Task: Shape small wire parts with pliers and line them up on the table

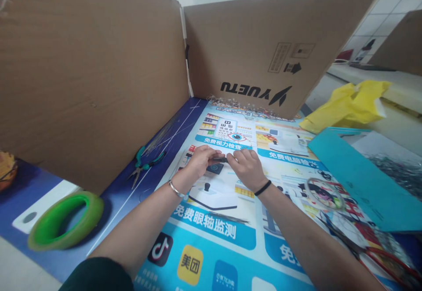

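My left hand and my right hand meet over the middle of the printed sheet, fingers closed. Between their fingertips is a small, thin dark piece, pinched from both ends; its exact kind is too small to make out. Nearer to me, a bundle of thin dark strands lies on the sheet. Left of my left hand rest teal-handled pliers with their jaws apart, beside more fine strands.
Tall cardboard panels wall off the left and back. A tape roll lies front left. To the right are a clear ring-shaped coil, red-handled scissors, a teal box of silvery strands and a yellow bag.
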`<action>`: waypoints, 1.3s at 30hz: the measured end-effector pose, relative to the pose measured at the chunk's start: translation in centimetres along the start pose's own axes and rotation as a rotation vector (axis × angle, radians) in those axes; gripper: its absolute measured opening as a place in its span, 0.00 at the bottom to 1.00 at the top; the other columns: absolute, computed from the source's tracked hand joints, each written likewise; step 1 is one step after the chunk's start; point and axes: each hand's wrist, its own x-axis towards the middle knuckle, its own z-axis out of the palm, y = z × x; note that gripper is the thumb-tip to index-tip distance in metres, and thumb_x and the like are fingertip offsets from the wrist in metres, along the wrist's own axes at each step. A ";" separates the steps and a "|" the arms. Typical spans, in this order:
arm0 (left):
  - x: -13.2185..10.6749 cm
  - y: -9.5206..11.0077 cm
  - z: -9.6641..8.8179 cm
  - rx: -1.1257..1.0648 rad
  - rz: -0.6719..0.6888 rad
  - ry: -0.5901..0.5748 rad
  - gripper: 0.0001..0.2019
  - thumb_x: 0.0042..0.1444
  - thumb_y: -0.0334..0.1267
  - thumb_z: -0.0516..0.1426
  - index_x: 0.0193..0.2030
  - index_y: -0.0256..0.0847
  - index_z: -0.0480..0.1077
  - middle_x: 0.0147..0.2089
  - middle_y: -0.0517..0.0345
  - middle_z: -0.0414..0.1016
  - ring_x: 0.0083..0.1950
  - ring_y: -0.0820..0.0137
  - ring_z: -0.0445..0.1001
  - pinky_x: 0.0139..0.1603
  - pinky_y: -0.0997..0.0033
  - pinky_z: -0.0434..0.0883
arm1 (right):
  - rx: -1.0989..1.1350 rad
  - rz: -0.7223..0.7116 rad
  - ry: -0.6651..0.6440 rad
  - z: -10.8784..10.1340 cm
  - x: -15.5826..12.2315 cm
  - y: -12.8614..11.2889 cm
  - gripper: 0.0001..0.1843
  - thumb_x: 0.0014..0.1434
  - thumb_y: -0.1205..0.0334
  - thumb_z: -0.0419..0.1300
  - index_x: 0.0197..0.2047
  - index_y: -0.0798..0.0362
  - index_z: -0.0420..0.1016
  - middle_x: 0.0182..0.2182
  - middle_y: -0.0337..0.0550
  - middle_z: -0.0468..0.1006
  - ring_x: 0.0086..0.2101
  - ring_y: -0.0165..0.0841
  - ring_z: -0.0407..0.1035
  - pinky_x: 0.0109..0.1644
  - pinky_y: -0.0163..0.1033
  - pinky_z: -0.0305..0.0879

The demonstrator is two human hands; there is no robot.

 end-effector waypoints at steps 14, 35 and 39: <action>0.2 -0.3 -0.3 0.006 -0.001 0.005 0.08 0.43 0.29 0.60 0.24 0.35 0.62 0.30 0.50 0.75 0.36 0.63 0.77 0.41 0.60 0.73 | -0.004 0.004 -0.024 0.0 0.1 0.0 0.07 0.61 0.66 0.52 0.39 0.52 0.71 0.27 0.41 0.67 0.32 0.33 0.55 0.38 0.42 0.45; 0.2 -0.3 -0.2 0.057 0.055 0.018 0.06 0.44 0.31 0.59 0.26 0.35 0.63 0.31 0.50 0.76 0.37 0.63 0.77 0.39 0.62 0.73 | -0.058 0.010 0.024 -0.3 0.1 0.0 0.07 0.60 0.67 0.52 0.39 0.52 0.71 0.29 0.42 0.68 0.34 0.33 0.56 0.41 0.42 0.46; 0.2 -0.2 -0.2 0.045 0.039 0.031 0.06 0.44 0.31 0.59 0.25 0.35 0.63 0.31 0.50 0.76 0.37 0.63 0.77 0.39 0.62 0.73 | -0.045 0.014 0.003 -0.3 0.1 0.0 0.07 0.60 0.67 0.52 0.39 0.51 0.71 0.29 0.42 0.68 0.34 0.33 0.56 0.40 0.42 0.45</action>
